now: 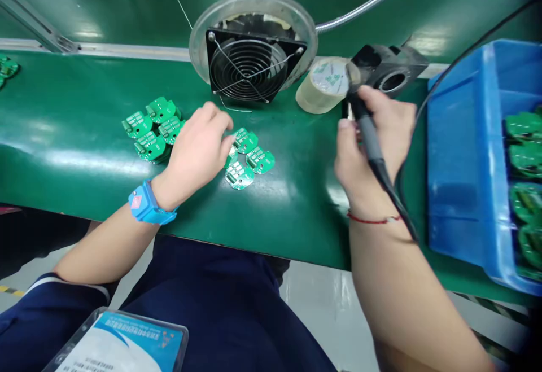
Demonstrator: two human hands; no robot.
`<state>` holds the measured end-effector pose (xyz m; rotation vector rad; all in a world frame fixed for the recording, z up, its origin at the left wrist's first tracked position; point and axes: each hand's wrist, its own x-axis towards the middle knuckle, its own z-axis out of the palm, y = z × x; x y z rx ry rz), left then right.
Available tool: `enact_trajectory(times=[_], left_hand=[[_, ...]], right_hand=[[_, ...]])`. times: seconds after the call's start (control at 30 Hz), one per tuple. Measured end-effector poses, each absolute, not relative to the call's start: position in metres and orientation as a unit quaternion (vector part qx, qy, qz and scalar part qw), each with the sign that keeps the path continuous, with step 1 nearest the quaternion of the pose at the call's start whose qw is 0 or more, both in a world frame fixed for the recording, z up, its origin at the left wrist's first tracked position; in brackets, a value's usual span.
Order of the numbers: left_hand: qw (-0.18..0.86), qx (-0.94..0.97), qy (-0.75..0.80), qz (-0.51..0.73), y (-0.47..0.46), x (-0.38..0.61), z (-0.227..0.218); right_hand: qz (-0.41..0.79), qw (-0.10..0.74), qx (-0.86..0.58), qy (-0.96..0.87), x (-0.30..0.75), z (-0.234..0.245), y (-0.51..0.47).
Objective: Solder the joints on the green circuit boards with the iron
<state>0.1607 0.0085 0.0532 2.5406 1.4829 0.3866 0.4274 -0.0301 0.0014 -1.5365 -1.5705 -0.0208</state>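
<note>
Left hand (199,149) is lying over loose boards (249,160) mid-bench, fingers bent, tips touching one, seemingly steadying it; whether pinching, cannot tell. Right hand (372,146) is wrapping tight around iron (367,132), holding its tip far, clear of boards. Fan (249,67) is sitting just behind them, probably for fumes.

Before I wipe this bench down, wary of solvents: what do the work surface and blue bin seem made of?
Work surface: probably glossy green vinyl or rubber mat, given its soft light reflections. Blue bin: seemingly moulded plastic, smooth, faintly shiny, thick rounded rim.
</note>
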Motion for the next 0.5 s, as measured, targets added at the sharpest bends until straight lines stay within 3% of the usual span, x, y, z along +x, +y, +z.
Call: enact_trajectory(times=[0.13,0.3,0.4,0.5], left_hand=[[0.065,0.847,0.527,-0.013,-0.005,0.160,0.040],[0.114,0.821,0.558,-0.037,-0.005,0.166,0.035],[0.220,0.802,0.556,0.019,-0.004,0.167,0.034],[0.405,0.755,0.501,0.127,-0.003,0.160,0.041]], right_hand=[[0.061,0.452,-0.628,-0.631,0.436,-0.019,-0.018],[0.059,0.515,-0.635,-0.573,0.428,-0.030,-0.030],[0.053,0.523,-0.639,-0.561,0.425,-0.027,-0.035],[0.050,0.525,-0.647,-0.550,0.425,-0.025,-0.036]])
